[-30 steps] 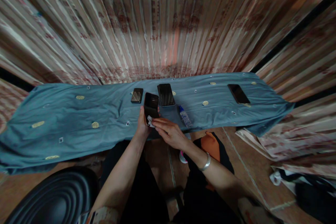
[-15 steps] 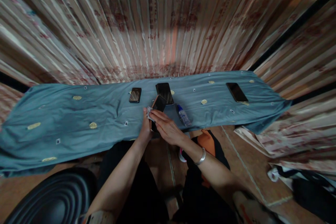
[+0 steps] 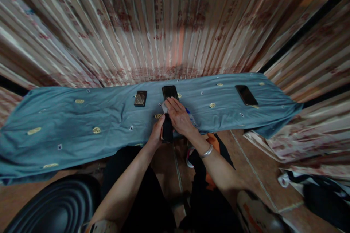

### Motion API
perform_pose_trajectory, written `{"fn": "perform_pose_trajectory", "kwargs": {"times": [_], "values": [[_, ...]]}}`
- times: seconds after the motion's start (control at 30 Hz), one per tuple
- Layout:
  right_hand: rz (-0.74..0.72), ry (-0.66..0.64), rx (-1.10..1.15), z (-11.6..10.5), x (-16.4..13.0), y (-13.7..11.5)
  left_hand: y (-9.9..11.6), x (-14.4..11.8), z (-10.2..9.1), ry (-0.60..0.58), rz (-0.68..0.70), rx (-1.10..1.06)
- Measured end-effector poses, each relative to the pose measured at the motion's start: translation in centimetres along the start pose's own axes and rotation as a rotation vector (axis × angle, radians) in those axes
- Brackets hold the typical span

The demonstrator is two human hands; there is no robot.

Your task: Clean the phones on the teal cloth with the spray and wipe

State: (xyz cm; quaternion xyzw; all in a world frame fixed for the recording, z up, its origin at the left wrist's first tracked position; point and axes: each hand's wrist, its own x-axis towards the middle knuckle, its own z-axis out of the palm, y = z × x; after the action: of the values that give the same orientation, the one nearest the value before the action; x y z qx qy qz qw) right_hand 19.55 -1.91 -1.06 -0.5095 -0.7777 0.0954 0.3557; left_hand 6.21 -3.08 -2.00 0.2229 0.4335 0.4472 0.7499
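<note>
My left hand (image 3: 158, 130) grips a black phone (image 3: 167, 130) by its lower end, over the near edge of a table draped in a teal cloth (image 3: 82, 123). Over the phone's upper end lies my right hand (image 3: 179, 115), pressing a small white wipe (image 3: 164, 107) with its fingertips. A silver bangle (image 3: 206, 151) circles my right wrist. Just beyond my fingers lies a second black phone (image 3: 169, 91), a smaller one (image 3: 140, 98) lies to its left, and a third (image 3: 246, 95) rests far to the right.
A small spray bottle (image 3: 192, 118) lies on the cloth, mostly hidden by my right hand. A striped curtain (image 3: 169, 25) hangs behind the table. A black round stool (image 3: 57, 207) stands at lower left. Cloth and bags (image 3: 314, 193) lie on the floor at right.
My left hand has drawn the phone toward me and turned it more upright. My right hand with the wipe has slid forward from the phone's near end to its far end.
</note>
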Motion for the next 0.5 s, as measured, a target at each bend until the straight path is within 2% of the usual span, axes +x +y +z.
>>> {"fn": "perform_pose_trajectory", "kwargs": {"times": [0.13,0.4,0.5], "values": [[0.064,0.065,0.08,-0.1,0.2,1.4,0.7,-0.7,0.4,0.061,-0.073,0.035],[0.193,0.141,0.262,0.5,-0.2,3.4,1.8,-1.7,0.5,-0.013,-0.078,-0.087],[0.291,0.188,0.336,1.0,-0.3,4.0,2.1,-1.8,0.3,-0.038,-0.05,-0.098]]}}
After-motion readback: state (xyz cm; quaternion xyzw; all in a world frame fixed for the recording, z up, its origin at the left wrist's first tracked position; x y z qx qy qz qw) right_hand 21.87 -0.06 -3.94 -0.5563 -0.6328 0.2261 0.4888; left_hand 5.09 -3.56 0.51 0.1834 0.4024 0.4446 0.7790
